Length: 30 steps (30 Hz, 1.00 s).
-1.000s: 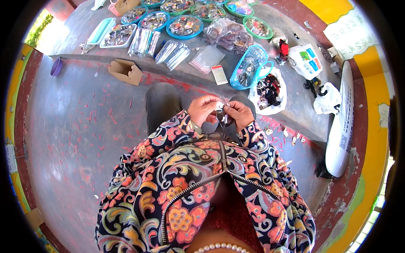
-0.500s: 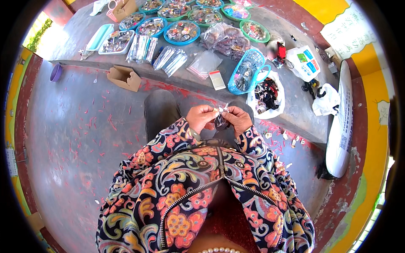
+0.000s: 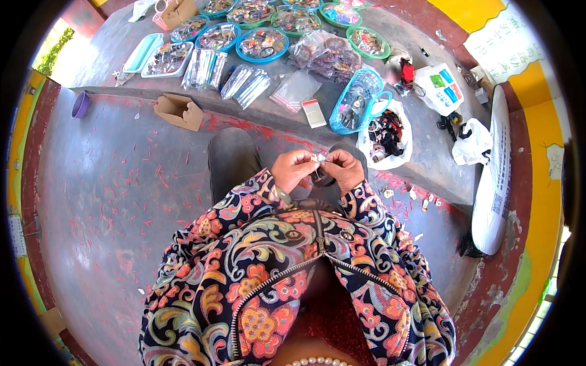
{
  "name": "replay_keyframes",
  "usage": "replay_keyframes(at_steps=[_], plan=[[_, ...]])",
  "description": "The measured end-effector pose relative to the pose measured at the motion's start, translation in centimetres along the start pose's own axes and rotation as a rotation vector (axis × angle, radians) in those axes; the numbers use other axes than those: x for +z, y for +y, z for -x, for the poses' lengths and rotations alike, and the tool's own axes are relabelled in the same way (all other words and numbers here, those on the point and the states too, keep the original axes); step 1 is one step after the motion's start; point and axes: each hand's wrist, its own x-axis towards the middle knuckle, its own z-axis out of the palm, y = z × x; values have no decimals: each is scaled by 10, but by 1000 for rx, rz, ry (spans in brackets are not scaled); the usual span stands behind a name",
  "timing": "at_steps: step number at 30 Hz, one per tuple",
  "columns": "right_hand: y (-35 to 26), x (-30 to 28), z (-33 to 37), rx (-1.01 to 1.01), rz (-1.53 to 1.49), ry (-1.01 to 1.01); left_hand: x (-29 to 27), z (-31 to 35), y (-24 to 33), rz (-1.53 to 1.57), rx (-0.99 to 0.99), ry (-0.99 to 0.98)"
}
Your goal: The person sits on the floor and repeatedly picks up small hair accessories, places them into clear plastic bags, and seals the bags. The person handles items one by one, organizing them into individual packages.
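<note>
Above my lap, my left hand and my right hand meet fingertip to fingertip. Between them is a small hair tie with a pale, shiny ornament on top. Its dark loop hangs below the fingertips, too small to make out well. Both hands pinch it, thumb against forefinger, one from each side. Closest to my right hand stands a white plastic bag filled with dark and red bands. A blue plastic basket of small packaged pieces sits just behind it.
Along the raised concrete ledge are a blue round basket of trinkets, bundles of clear sleeves, a clear bag and a small scale. A cardboard box and a purple bowl rest on the floor.
The ornament and its loop have turned slightly between my fingertips. Both hands keep nearly the same place and grip.
</note>
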Motion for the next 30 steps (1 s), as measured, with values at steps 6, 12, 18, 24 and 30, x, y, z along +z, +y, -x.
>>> replay_keyframes(at_steps=[6,12,18,24,30], plan=[[7,-6,-5,0,-52,-118,-4,-4,-7,29,52,7],[1,0,0,-3,171,-76,-6,-6,-11,-58,140,3],[-1,-1,2,3,62,4,0,-4,-5,-23,91,36],[5,-8,-1,69,-208,-27,-3,0,-4,23,3,-51],[2,-1,-1,59,-48,-38,-3,-4,-6,4,77,-40]])
